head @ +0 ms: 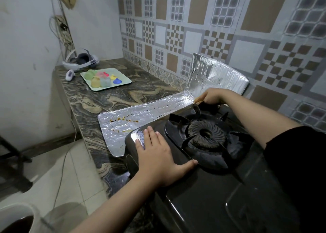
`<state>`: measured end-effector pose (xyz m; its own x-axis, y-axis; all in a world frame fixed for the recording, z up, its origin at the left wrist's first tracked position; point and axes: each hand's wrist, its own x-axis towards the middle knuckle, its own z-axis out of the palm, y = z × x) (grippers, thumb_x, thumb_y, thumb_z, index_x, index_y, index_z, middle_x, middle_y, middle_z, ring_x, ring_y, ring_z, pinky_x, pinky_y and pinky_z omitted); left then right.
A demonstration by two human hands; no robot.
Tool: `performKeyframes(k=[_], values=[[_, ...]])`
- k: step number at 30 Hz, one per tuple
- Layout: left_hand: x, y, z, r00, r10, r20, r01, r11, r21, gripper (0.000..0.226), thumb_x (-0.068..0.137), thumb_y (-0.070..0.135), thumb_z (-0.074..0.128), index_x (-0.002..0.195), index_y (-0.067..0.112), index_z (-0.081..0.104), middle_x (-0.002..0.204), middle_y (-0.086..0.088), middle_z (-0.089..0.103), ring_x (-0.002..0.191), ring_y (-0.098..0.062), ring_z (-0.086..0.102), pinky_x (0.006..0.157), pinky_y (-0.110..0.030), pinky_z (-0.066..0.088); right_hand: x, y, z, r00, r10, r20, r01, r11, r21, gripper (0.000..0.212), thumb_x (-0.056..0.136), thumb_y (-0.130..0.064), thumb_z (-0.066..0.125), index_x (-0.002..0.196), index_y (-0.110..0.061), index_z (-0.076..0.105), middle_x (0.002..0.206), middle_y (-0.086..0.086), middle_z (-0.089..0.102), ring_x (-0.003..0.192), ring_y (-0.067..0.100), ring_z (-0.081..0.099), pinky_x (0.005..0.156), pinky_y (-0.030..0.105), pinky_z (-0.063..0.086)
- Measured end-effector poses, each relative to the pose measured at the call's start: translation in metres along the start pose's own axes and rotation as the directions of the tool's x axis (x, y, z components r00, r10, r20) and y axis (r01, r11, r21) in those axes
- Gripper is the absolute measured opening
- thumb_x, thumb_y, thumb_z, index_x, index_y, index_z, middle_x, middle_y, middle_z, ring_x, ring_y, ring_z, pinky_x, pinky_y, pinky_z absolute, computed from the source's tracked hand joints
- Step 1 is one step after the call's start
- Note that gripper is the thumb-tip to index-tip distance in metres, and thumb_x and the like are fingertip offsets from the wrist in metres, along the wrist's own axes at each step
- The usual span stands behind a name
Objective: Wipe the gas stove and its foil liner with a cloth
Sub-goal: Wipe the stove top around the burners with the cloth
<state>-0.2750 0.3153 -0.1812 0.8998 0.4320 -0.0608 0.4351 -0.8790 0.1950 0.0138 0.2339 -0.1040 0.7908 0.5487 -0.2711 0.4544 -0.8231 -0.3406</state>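
Note:
A black glass gas stove [202, 202] stands on the marbled counter, its round burner [206, 134] under a black pan support. My left hand [157, 158] lies flat on the stove's front left corner, fingers straight and spread. My right hand [211, 96] reaches over the burner to the stove's far left corner, fingers curled round a small yellowish cloth [198, 100] at the fold of the foil liner. The silver foil liner [141, 116] lies flat to the left of the stove and rises against the tiled wall; brown grease spots mark its near end.
The marbled counter [98, 102] runs back to the corner. A pale green tray [123, 79] with several coloured moulds sits there, with a white headset [81, 61] and a small white device [69, 74] behind it. Patterned tiles cover the wall. A white container [15, 218] is at the lower left.

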Motion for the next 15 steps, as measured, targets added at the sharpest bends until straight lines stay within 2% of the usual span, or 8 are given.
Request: performKeyframes(k=[2, 4, 6, 8, 9, 11, 13, 15], values=[[-0.002, 0.0, -0.001, 1.0, -0.013, -0.013, 0.013, 1.0, -0.018, 0.141, 0.058, 0.098, 0.03, 0.15, -0.004, -0.004, 0.157, -0.023, -0.017, 0.145, -0.033, -0.02, 0.114, -0.057, -0.008, -0.005, -0.028, 0.0, 0.993, -0.113, -0.029, 0.113, 0.994, -0.008, 0.048, 0.084, 0.006, 0.043, 0.114, -0.02, 0.07, 0.112, 0.004, 0.068, 0.094, 0.023, 0.061, 0.074, 0.03, 0.051], [-0.006, 0.001, -0.002, 0.998, -0.06, -0.031, 0.058, 0.997, -0.05, 0.146, 0.054, 0.099, 0.031, 0.149, -0.005, -0.005, 0.157, -0.024, -0.017, 0.144, -0.034, -0.023, 0.112, -0.058, -0.011, -0.011, -0.062, 0.004, 0.967, -0.248, -0.057, 0.247, 0.969, -0.012, 0.048, 0.083, 0.008, 0.043, 0.11, -0.019, 0.072, 0.102, 0.003, 0.07, 0.076, 0.018, 0.054, 0.06, 0.027, 0.045], [-0.01, 0.002, -0.003, 0.991, -0.132, -0.033, 0.129, 0.988, -0.084, 0.152, 0.049, 0.101, 0.032, 0.148, -0.008, -0.007, 0.156, -0.026, -0.018, 0.143, -0.035, -0.026, 0.11, -0.06, -0.013, -0.018, -0.1, 0.017, 0.917, -0.398, -0.025, 0.398, 0.917, -0.029, 0.053, 0.081, 0.009, 0.042, 0.109, -0.024, 0.072, 0.102, 0.005, 0.072, 0.071, 0.02, 0.052, 0.058, 0.029, 0.044], [-0.012, 0.004, -0.005, 0.983, -0.181, -0.01, 0.179, 0.978, -0.103, 0.157, 0.045, 0.102, 0.033, 0.148, -0.009, -0.007, 0.155, -0.028, -0.019, 0.142, -0.037, -0.028, 0.109, -0.062, -0.014, -0.027, -0.129, 0.039, 0.843, -0.527, 0.106, 0.535, 0.842, -0.069, 0.06, 0.077, 0.009, 0.04, 0.109, -0.031, 0.072, 0.107, 0.002, 0.072, 0.08, 0.023, 0.063, 0.071, 0.034, 0.053], [-0.013, 0.003, -0.006, 0.981, -0.193, 0.0, 0.191, 0.975, -0.114, 0.158, 0.044, 0.102, 0.033, 0.147, -0.01, -0.007, 0.155, -0.029, -0.019, 0.142, -0.038, -0.028, 0.109, -0.062, -0.013, -0.031, -0.14, 0.052, 0.797, -0.573, 0.19, 0.595, 0.799, -0.085, 0.063, 0.074, 0.01, 0.038, 0.11, -0.029, 0.072, 0.114, -0.001, 0.071, 0.095, 0.021, 0.066, 0.084, 0.035, 0.055], [-0.013, 0.004, -0.005, 0.98, -0.198, 0.01, 0.197, 0.971, -0.136, 0.16, 0.043, 0.103, 0.034, 0.147, -0.011, -0.008, 0.154, -0.03, -0.019, 0.142, -0.038, -0.027, 0.11, -0.061, -0.012, -0.039, -0.148, 0.072, 0.725, -0.594, 0.348, 0.662, 0.74, -0.118, 0.066, 0.07, 0.015, 0.036, 0.116, -0.019, 0.07, 0.128, -0.002, 0.063, 0.119, 0.011, 0.058, 0.104, 0.032, 0.045], [-0.012, 0.003, -0.004, 0.98, -0.2, 0.008, 0.198, 0.969, -0.149, 0.16, 0.043, 0.102, 0.036, 0.146, -0.011, -0.011, 0.154, -0.03, -0.02, 0.142, -0.038, -0.026, 0.111, -0.06, -0.011, -0.04, -0.142, 0.078, 0.691, -0.594, 0.412, 0.689, 0.714, -0.126, 0.07, 0.067, 0.018, 0.036, 0.119, -0.016, 0.068, 0.135, -0.003, 0.057, 0.126, 0.009, 0.051, 0.11, 0.034, 0.039], [-0.012, 0.003, -0.004, 0.98, -0.199, 0.003, 0.197, 0.969, -0.148, 0.16, 0.044, 0.101, 0.037, 0.146, -0.012, -0.012, 0.154, -0.03, -0.021, 0.142, -0.038, -0.026, 0.112, -0.059, -0.011, -0.039, -0.131, 0.072, 0.709, -0.576, 0.407, 0.673, 0.725, -0.146, 0.074, 0.065, 0.02, 0.034, 0.12, -0.018, 0.066, 0.138, -0.005, 0.053, 0.129, 0.008, 0.049, 0.112, 0.035, 0.036]])
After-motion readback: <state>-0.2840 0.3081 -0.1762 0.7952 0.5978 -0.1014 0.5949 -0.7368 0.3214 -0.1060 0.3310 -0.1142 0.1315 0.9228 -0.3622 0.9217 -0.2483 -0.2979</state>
